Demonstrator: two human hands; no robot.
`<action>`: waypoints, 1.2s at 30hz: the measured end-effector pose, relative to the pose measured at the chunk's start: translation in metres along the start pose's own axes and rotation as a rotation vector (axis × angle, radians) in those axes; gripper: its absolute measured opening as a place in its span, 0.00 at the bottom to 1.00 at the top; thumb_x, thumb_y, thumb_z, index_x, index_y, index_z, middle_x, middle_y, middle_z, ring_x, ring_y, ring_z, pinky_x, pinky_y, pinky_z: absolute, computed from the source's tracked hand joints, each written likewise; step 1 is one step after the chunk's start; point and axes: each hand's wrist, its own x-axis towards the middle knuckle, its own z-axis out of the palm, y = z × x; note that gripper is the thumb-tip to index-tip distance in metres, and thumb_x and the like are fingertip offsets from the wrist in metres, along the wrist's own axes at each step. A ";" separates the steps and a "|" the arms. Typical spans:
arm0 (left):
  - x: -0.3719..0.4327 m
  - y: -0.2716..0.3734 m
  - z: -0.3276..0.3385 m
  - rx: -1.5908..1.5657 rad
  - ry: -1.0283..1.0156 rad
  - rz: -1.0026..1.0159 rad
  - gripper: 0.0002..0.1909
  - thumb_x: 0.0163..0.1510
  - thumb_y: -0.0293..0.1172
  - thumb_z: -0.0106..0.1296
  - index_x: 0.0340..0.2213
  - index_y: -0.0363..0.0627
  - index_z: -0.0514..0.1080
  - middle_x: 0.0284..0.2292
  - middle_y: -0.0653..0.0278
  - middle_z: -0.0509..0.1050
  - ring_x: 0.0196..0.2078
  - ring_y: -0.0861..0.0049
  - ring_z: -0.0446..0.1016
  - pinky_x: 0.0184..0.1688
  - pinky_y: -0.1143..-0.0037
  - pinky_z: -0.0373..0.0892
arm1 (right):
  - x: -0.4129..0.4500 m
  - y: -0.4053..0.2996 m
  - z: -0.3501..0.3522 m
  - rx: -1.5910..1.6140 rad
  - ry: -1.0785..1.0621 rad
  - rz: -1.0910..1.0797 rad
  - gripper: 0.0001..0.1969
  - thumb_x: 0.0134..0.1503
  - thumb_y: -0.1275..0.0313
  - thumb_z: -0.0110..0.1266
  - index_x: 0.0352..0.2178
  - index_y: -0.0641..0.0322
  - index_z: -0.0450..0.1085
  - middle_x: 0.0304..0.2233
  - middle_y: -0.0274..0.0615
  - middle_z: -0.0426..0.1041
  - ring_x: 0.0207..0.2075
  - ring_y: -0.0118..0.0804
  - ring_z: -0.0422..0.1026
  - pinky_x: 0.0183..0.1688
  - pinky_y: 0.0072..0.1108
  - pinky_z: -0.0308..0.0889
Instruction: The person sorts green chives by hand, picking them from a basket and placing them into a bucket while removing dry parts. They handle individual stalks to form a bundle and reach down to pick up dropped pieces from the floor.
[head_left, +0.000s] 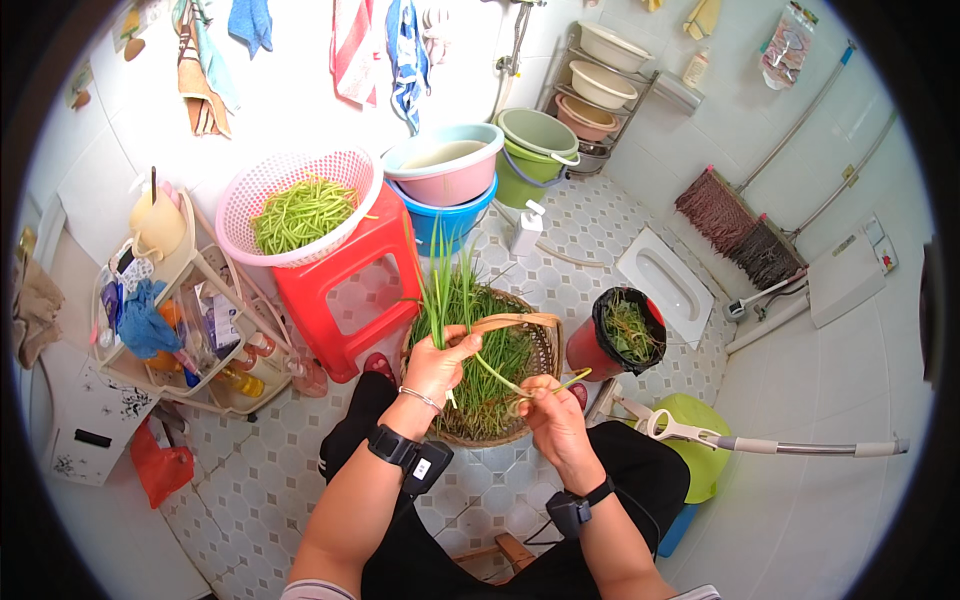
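Note:
My left hand (433, 366) grips a small bunch of long green leafy stalks (441, 296), perhaps chives, with the leaves pointing up and away from me. Between the fingertips of my right hand (556, 421) is the pale lower end of a single bent stalk (496, 375), which runs across from the left hand. Under both hands a round woven basket (553, 352) with a flat arched handle (510, 321) holds a heap of the same greens (480, 409), their brownish root ends toward me. Exactly how the right fingers close around the stalk is partly hidden.
Right of the basket stands a red bin (589, 349) lined with black plastic, holding plant scraps (630, 330). A red plastic stool (352, 300) bears a pink colander (232, 217) of green beans (304, 214). Left is a crowded rack (180, 375); a mop handle (795, 448) juts in at right.

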 end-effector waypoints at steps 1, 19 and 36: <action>0.000 0.002 -0.001 -0.014 0.000 0.005 0.14 0.46 0.30 0.58 0.34 0.36 0.70 0.22 0.70 0.69 0.09 0.92 0.53 0.10 0.87 0.47 | 0.000 -0.002 -0.004 0.154 0.001 0.003 0.04 0.54 0.74 0.48 0.31 0.61 0.64 0.34 0.38 0.67 0.27 0.24 0.65 0.34 0.16 0.63; -0.016 0.014 0.007 0.151 -0.351 -0.259 0.12 0.49 0.28 0.53 0.35 0.32 0.69 0.22 0.72 0.67 0.10 0.95 0.53 0.10 0.89 0.50 | 0.017 -0.052 -0.004 -0.092 0.033 0.079 0.11 0.55 0.75 0.44 0.39 0.70 0.66 0.26 0.34 0.67 0.26 0.24 0.66 0.31 0.15 0.62; -0.019 0.006 0.017 0.231 -0.486 -0.378 0.19 0.53 0.40 0.49 0.40 0.37 0.69 0.23 0.73 0.66 0.11 0.95 0.51 0.12 0.89 0.46 | 0.037 -0.059 0.006 -0.148 0.112 -0.040 0.04 0.52 0.74 0.52 0.28 0.63 0.68 0.22 0.28 0.67 0.22 0.19 0.64 0.27 0.12 0.59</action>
